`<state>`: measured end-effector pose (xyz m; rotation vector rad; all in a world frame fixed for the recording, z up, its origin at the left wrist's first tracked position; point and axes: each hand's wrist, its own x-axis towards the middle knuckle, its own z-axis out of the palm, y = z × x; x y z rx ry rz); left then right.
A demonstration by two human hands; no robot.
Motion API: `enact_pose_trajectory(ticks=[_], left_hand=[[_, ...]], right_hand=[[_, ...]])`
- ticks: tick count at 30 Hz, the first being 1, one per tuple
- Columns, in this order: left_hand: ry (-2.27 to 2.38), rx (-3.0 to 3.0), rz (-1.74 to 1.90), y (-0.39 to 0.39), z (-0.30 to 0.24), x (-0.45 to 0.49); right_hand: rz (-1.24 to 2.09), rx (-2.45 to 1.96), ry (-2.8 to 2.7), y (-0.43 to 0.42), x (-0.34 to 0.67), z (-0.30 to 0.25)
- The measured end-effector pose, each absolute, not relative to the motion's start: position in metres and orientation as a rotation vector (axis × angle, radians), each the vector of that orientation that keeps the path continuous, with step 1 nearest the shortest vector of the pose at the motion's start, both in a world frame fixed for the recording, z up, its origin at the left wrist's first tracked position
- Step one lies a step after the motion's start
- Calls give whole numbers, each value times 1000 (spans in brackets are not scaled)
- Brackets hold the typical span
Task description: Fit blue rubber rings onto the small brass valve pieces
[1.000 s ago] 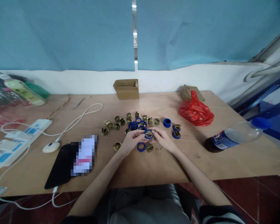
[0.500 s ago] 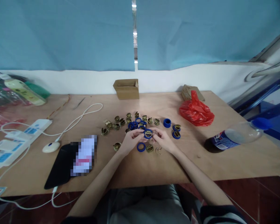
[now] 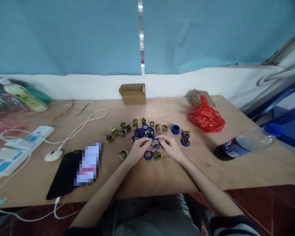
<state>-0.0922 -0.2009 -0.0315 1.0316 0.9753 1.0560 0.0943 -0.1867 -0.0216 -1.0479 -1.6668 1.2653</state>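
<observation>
Between my two hands, a little above the table, is a brass-coloured round fitting with a blue ring (image 3: pixel 155 143) around it. My left hand (image 3: pixel 138 150) pinches its left edge, and my right hand (image 3: pixel 171 147) grips the right edge with thumb and fingers. Just below them on the table lie a loose blue ring (image 3: pixel 148 155), a brass fitting (image 3: pixel 157 156) and thin wire-like rings (image 3: pixel 166 159). Beyond my fingers several brass fittings (image 3: pixel 123 133) and loose blue rings (image 3: pixel 140 132) are spread out. Two fittings with blue rings (image 3: pixel 185 141) sit to the right.
A stack of blue rings (image 3: pixel 175 129) stands right of centre. Farther right are a red plastic bag (image 3: pixel 206 118) and a cola bottle (image 3: pixel 245 144) on its side. An open cardboard box (image 3: pixel 134 95) stands at the wall. Phones (image 3: pixel 64 175), cables and a power strip (image 3: pixel 27 147) occupy the left.
The held fitting has tilted slightly and its crossbar has turned a little between my fingers. Both hands keep nearly the same place; the view has shifted slightly.
</observation>
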Motion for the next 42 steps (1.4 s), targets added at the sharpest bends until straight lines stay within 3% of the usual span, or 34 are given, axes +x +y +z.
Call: enact_pose_trajectory(ticks=[14,28,36,42], left_hand=[[950,982,1086,-198,-40,-95],[879,1096,1031,-199,-41,-95],[887,1273,1094,-203,-41,-90],[943,1282,1162,-201,-35,-95]], right_hand=[[1428,-887,-1560,-185,95,-24],[730,-990,-1929,-186,105,-7],[884,-838,-1875,-187,103,-8],[600,-1293,-1588,-178,138,9]])
